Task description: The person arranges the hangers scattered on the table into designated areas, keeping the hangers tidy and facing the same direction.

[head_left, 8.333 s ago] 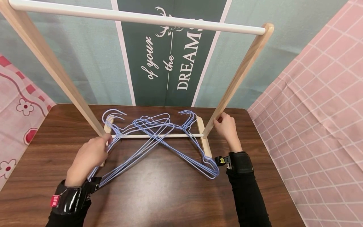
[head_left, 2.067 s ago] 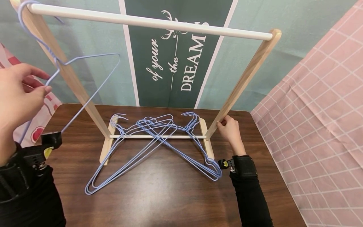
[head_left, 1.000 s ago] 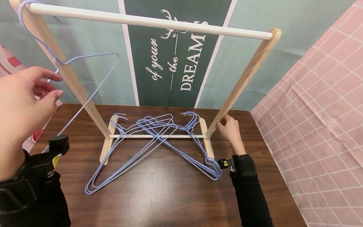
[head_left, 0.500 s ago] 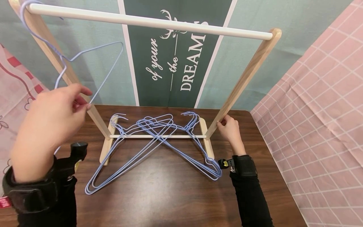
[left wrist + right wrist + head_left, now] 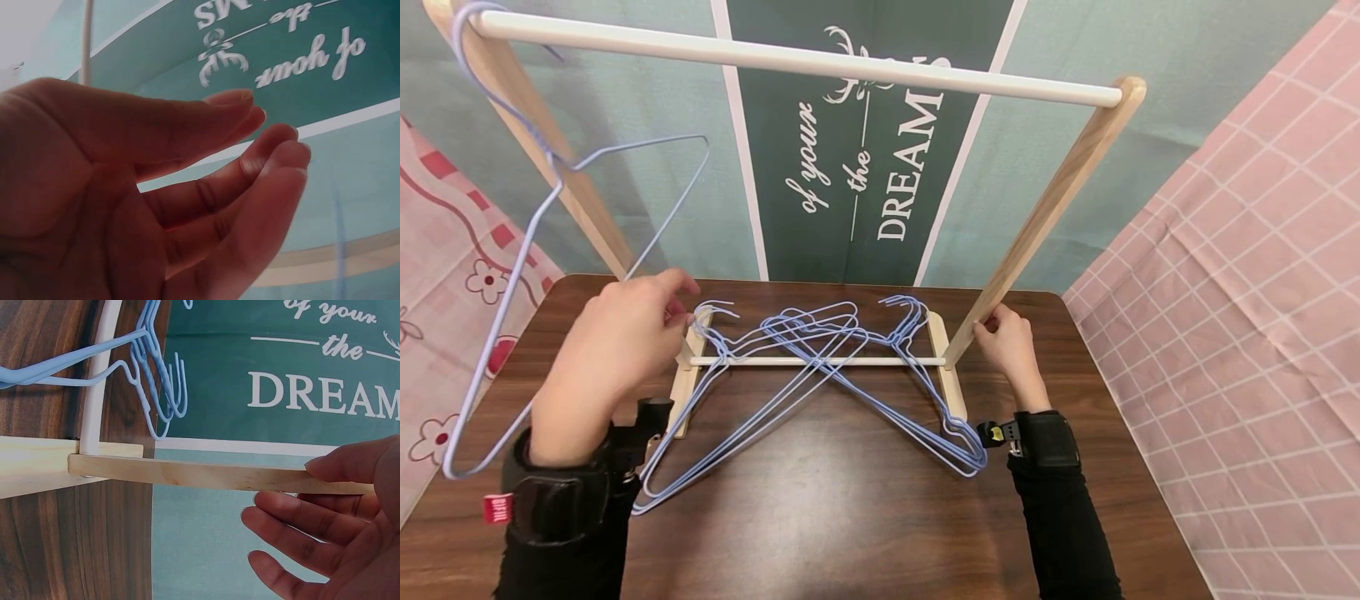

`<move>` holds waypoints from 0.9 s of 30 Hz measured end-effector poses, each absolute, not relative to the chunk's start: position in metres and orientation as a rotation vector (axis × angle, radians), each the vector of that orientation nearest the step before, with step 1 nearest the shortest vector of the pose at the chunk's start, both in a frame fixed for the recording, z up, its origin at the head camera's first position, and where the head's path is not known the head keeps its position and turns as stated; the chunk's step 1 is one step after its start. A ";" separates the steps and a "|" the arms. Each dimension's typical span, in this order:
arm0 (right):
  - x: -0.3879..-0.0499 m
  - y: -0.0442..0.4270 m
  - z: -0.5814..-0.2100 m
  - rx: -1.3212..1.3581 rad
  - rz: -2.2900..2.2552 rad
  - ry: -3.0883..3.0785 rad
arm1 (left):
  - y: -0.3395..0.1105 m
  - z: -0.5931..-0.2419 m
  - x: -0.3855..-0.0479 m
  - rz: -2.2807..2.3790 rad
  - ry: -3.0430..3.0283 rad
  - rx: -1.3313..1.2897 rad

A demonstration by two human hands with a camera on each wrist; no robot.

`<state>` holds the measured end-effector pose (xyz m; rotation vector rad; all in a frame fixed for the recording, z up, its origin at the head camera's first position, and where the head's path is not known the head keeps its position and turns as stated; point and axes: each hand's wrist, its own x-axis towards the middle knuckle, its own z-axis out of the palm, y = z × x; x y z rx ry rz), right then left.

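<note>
Closest to me are my black sleeves (image 5: 1063, 533) and the brown table (image 5: 835, 533) spreading in front of the wooden rack (image 5: 797, 59). Blue wire hangers lie there in two overlapping bundles, a left bundle (image 5: 752, 421) and a right bundle (image 5: 895, 417), both across the rack's lower bar (image 5: 752, 361). My left hand (image 5: 621, 333) is up before the rack's left post (image 5: 583, 204), fingers loosely bowed toward the thumb with a gap between. My right hand (image 5: 1011, 342) pinches the rack's right post (image 5: 1036, 229) low down, thumb on one side, fingers on the other. A single hanger (image 5: 509, 292) is hooked over the rack's top at its left end; its lower wire passes behind my left hand, and I cannot tell whether they touch there. Behind the rack is a pale blue-green cloth (image 5: 685, 225) with a dark green lettered panel (image 5: 838, 250); right of the rack, a pink gridded cloth (image 5: 1247, 275)
</note>
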<state>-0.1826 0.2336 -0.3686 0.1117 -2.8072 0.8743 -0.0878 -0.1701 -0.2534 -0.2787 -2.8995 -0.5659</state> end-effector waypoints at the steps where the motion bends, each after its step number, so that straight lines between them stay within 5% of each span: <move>1: -0.183 0.233 -0.369 0.110 0.874 -2.805 | -0.169 -0.256 -0.089 -0.574 -2.917 -0.279; 27: -0.182 0.234 -0.369 0.100 0.886 -2.793 | -0.176 -0.337 -0.120 -0.726 -3.276 -0.165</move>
